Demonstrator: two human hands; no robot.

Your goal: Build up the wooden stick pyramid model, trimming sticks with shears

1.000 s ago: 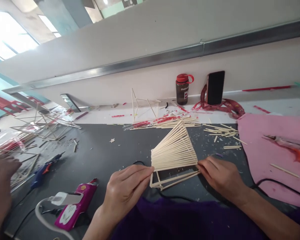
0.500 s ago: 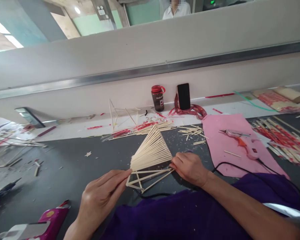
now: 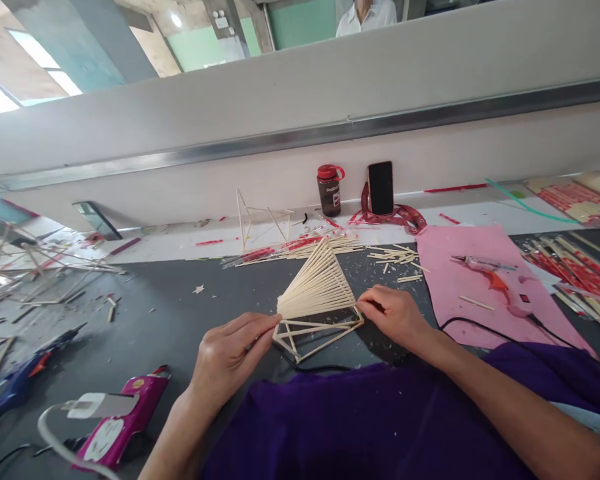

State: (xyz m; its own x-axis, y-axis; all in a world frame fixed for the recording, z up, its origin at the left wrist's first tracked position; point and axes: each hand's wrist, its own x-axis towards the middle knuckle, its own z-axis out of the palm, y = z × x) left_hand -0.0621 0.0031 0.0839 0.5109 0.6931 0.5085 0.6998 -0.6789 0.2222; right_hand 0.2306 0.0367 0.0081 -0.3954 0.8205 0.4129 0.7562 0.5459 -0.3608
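Observation:
A model made of thin wooden sticks stands on the dark worktop in front of me. Its sloping face [image 3: 320, 283] is packed with sticks laid side by side in a fan. Nearer me, its lower part is an open frame [image 3: 323, 343] of a few sticks. My left hand [image 3: 237, 347] pinches the model's left corner between thumb and fingers. At the opposite corner, the thumb and fingertips of my right hand [image 3: 397, 313] are closed together on the end of the model; the exact stick between them is hidden.
On the right, a pink sheet [image 3: 430, 267] bears a glue gun [image 3: 500, 280] with a black cable. Loose sticks [image 3: 395, 257] lie behind the model. A bottle [image 3: 329, 192] and phone [image 3: 381, 189] stand by the wall. At left are a blue glue gun [image 3: 23, 380] and magenta power strip [image 3: 135, 407].
The view has swung a little to the left, so everything sits further right in it. Both hands stay at the model's corners; the right hand's fingers have shifted slightly at its corner.

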